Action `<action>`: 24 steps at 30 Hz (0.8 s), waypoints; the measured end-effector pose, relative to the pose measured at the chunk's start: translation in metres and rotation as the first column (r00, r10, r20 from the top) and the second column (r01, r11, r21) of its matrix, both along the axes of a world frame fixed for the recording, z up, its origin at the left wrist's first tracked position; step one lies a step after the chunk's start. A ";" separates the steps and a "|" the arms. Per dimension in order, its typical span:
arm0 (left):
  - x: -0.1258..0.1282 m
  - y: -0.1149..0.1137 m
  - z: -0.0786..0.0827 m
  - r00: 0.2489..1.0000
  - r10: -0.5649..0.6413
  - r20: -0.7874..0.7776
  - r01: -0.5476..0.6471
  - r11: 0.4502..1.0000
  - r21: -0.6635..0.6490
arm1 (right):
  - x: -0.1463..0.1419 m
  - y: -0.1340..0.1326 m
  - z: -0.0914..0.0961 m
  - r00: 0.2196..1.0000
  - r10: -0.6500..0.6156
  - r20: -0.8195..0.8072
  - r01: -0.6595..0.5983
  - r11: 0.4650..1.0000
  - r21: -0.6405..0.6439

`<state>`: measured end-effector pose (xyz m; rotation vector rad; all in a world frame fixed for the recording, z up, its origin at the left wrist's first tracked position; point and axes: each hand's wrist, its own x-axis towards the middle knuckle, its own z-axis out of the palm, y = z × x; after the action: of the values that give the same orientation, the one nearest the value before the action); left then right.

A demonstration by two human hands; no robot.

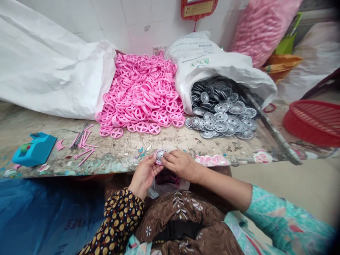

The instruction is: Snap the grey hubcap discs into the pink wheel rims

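Note:
At the front edge of the table, my left hand (143,174) grips a small toy wheel (160,155), a pink ring with a silver hubcap facing up. The fingers of my right hand (183,164) are closed on the wheel's right side. Part of the wheel is hidden behind my fingertips. Beyond my hands lies a large heap of pink spoked wheel rings (143,95). To its right, silver hubcaps (221,122) spill from the mouth of a white woven sack (183,83).
A blue tape dispenser (35,150) stands left, near pink and grey sticks (83,141). A dirty bar (273,132) slants over the table's right part. The red basket (310,124) sits far right. Pink and white paper cutouts (212,160) lie along the front edge.

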<state>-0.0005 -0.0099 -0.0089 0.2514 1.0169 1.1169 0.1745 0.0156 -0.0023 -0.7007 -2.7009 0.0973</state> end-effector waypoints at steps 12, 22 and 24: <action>0.006 -0.010 0.015 0.995 -0.005 -0.102 0.020 0.989 0.145 | 0.003 0.006 0.031 0.900 -0.250 -0.358 0.076 0.897 -0.435; 0.004 -0.016 0.013 0.991 -0.070 -0.118 0.088 0.983 0.161 | 0.000 0.004 0.009 0.849 -0.451 -0.275 0.172 0.728 -0.664; 0.006 -0.016 0.012 0.989 -0.068 -0.127 0.091 0.980 0.177 | -0.003 0.003 0.005 0.841 -0.455 -0.293 0.152 0.718 -0.679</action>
<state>0.0056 -0.0261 0.0033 0.5079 1.0030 1.1332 0.1718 0.0182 0.0026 -1.1543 -2.0328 1.0027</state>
